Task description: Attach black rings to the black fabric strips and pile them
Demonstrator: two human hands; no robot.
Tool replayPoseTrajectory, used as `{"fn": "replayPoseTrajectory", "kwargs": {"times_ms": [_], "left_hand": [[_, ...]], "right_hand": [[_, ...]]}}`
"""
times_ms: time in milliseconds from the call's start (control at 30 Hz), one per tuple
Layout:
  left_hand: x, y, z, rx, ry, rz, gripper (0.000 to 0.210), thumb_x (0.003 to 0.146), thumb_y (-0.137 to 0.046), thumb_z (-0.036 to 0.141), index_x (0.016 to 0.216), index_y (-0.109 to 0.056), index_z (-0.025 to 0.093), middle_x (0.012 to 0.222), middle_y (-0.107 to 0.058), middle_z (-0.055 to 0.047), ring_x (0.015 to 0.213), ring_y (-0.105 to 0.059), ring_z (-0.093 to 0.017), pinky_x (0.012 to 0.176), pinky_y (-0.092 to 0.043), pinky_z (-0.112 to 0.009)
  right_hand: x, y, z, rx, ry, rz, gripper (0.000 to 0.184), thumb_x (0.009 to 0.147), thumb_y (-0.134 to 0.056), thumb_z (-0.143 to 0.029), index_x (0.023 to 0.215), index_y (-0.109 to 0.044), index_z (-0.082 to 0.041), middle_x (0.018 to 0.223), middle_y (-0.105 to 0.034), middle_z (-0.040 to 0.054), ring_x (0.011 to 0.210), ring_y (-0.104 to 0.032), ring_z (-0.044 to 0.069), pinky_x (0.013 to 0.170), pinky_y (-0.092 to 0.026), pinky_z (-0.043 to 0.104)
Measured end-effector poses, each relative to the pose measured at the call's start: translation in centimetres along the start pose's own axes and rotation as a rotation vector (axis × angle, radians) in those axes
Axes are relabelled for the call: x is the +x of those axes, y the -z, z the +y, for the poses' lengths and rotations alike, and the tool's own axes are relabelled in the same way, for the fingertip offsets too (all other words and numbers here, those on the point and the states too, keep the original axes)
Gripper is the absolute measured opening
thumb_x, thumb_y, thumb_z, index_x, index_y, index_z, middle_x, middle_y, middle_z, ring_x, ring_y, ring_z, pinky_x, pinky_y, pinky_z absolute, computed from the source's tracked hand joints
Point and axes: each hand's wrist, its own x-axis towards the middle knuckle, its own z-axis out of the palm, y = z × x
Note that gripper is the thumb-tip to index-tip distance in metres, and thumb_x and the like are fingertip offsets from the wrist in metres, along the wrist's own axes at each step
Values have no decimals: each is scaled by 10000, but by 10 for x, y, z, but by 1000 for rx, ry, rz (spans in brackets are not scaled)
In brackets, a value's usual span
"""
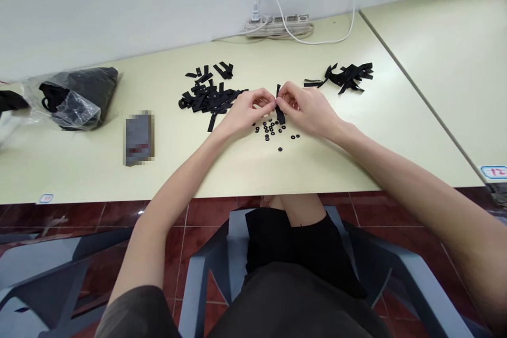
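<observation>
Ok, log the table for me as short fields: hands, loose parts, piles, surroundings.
Left hand: fingertips at black strip; grip unclear
Right hand: pinching the same strip
Loose parts: small black discs, scattered nearer the person
Piles: left pile, right pile, both black strips
Surroundings: plastic bag, pixelated item at left; power strip behind

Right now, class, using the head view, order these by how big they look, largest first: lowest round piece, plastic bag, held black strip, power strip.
1. Plastic bag
2. Power strip
3. Held black strip, partly covered by fingers
4. Lowest round piece
</observation>
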Motion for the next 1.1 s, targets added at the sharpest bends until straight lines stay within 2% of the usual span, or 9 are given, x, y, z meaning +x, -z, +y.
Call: {"fn": "replayPoseTrajectory", "kwargs": {"times_ms": [167,333,633,867,1100], "left_hand": [[-1,-1,3,-6,10,-3,184,1052,-757,391,1025,-766,209,1017,-801,-73,921,-741,-180,829,-603,-326],[-1,-2,5,-12,16,-6,125,1050,-738,323,1019,-763,204,983,-792,-66,906,-742,-170,832,-605,-324],[-2,-7,7,28,15,10,86,1043,-734,268,999,-761,200,931,-777,-54,866,-726,-153,799,-580,-300],[-2,-7,8,29,10,24,67,1022,-732,249,982,-743,196,920,-771,-49,838,-716,-149,792,-586,-302],[-2,-7,8,-8,-1,33,47,1012,-735,223,973,-732,196,949,-778,-50,855,-718,-151,835,-586,-315]], "right_hand": [[0,3,-4,-91,-3,-38,246,1161,-554,-455,1148,-697,-254,880,-790,83,776,-651,269,749,-432,410],[0,3,-3,-93,7,-59,195,1161,-548,-393,1121,-676,-252,840,-761,67,743,-617,254,739,-402,400],[-1,3,0,-67,20,-66,193,1155,-572,-404,1049,-638,-257,767,-670,40,697,-548,229,743,-392,400],[0,-2,1,-40,20,-72,121,1136,-577,-294,1023,-611,-267,756,-641,19,670,-510,207,725,-383,392],[1,-9,-1,21,-39,-33,108,1106,-619,-276,1002,-587,-269,784,-671,21,697,-521,205,750,-419,385]]}}
